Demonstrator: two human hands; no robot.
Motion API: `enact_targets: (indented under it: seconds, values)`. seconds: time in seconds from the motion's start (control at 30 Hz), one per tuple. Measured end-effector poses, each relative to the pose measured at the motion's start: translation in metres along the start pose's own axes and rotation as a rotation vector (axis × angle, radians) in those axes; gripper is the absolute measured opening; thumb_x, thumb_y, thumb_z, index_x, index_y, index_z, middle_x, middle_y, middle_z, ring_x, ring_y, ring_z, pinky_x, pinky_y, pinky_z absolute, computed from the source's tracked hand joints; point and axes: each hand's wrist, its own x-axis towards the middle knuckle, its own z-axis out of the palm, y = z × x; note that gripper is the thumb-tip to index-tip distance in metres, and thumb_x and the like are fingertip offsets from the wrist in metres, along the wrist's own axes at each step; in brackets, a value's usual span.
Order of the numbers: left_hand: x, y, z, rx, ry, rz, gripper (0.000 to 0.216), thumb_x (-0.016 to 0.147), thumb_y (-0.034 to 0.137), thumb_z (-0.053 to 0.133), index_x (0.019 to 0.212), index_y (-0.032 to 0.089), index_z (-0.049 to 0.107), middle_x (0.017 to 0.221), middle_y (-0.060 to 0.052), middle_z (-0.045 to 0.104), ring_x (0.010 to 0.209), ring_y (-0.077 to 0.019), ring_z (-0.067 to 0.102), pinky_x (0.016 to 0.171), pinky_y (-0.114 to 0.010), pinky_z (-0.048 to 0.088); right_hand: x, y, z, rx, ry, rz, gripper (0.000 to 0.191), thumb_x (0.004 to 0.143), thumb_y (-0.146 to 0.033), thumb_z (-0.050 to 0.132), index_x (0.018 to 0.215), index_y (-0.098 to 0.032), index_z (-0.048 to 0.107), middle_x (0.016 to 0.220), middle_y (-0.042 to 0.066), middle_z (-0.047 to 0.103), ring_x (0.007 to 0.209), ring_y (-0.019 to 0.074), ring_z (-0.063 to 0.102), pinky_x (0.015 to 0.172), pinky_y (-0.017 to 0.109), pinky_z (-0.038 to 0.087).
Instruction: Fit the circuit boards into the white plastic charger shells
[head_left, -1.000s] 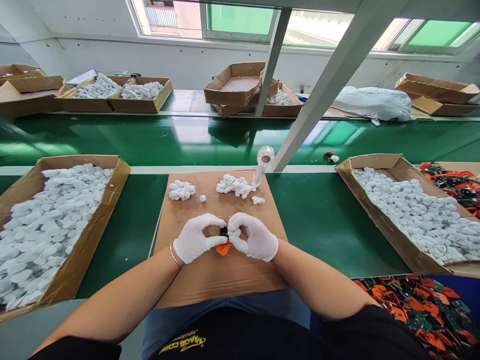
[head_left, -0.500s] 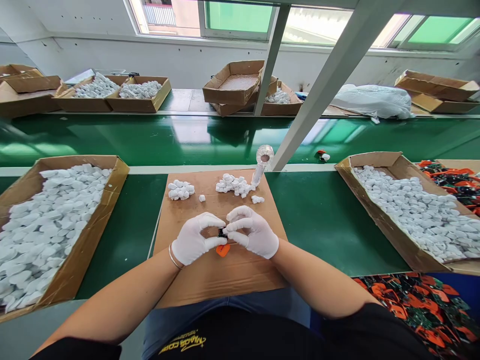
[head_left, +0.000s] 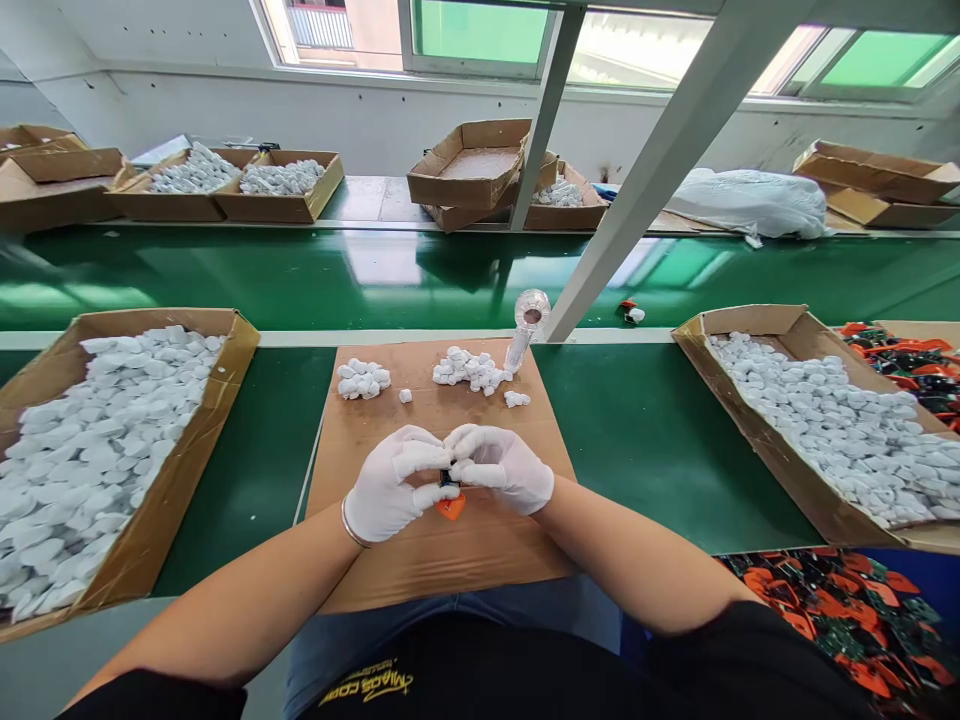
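Observation:
Both my hands wear white gloves and meet above a brown cardboard sheet (head_left: 375, 570). My left hand (head_left: 391, 485) pinches a small black-and-orange part (head_left: 451, 507), its orange end pointing down toward me. The fingers of my right hand (head_left: 508, 470) are closed at the part's upper black end, touching it from the right. Whether a small white piece sits between the fingertips is hidden. Beyond the hands lie a left pile of small white pieces (head_left: 363, 379), a larger pile (head_left: 469, 370), a single white piece (head_left: 406, 396) and a little cluster (head_left: 517, 399).
A clear plastic-looking stand with a ring top (head_left: 531, 312) stands at the sheet's far edge. Cardboard trays of white pieces flank me, left (head_left: 238, 375) and right (head_left: 742, 437). A slanted metal post (head_left: 645, 180) crosses the green conveyor (head_left: 300, 280). Orange-and-black parts (head_left: 847, 610) fill the lower right.
My hands have moved slightly toward me, and the fingertips have drawn closer together on the part. The small orange-and-white item on the conveyor has shifted left.

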Motion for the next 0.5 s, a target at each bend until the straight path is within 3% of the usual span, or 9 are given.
enact_targets:
  seconds: [0.1, 0.23, 0.5]
  values:
    - [-0.0019, -0.0013, -0.0007, 0.048, -0.009, 0.032, 0.036, 0.079, 0.028, 0.081, 0.111, 0.027, 0.065, 0.094, -0.003, 0.074, 0.087, -0.0173, 0.067, 0.079, -0.034, 0.058, 0.0022, 0.0026, -0.0004, 0.135, -0.013, 0.159, 0.045, 0.059, -0.018, 0.092, 0.096, -0.02, 0.065, 0.085, -0.002, 0.069, 0.073, 0.0095, 0.065, 0.067, 0.024, 0.055]
    - [-0.0035, -0.0008, -0.0002, 0.059, -0.039, 0.047, 0.036, 0.079, 0.033, 0.081, 0.11, 0.026, 0.065, 0.087, -0.002, 0.073, 0.083, -0.0165, 0.067, 0.079, -0.033, 0.056, 0.0033, 0.0051, -0.003, 0.16, -0.081, 0.313, 0.043, 0.057, -0.02, 0.092, 0.093, -0.014, 0.068, 0.079, 0.001, 0.072, 0.073, 0.0126, 0.067, 0.068, 0.026, 0.054]
    - [-0.0018, 0.0033, 0.002, 0.054, -0.022, 0.049, 0.033, 0.083, 0.033, 0.076, 0.112, 0.026, 0.063, 0.089, -0.003, 0.074, 0.083, -0.0167, 0.067, 0.078, -0.033, 0.054, 0.0038, 0.0003, 0.0025, 0.085, -0.048, 0.272, 0.041, 0.052, -0.02, 0.092, 0.085, -0.014, 0.068, 0.069, 0.0, 0.07, 0.064, 0.0128, 0.065, 0.062, 0.026, 0.053]
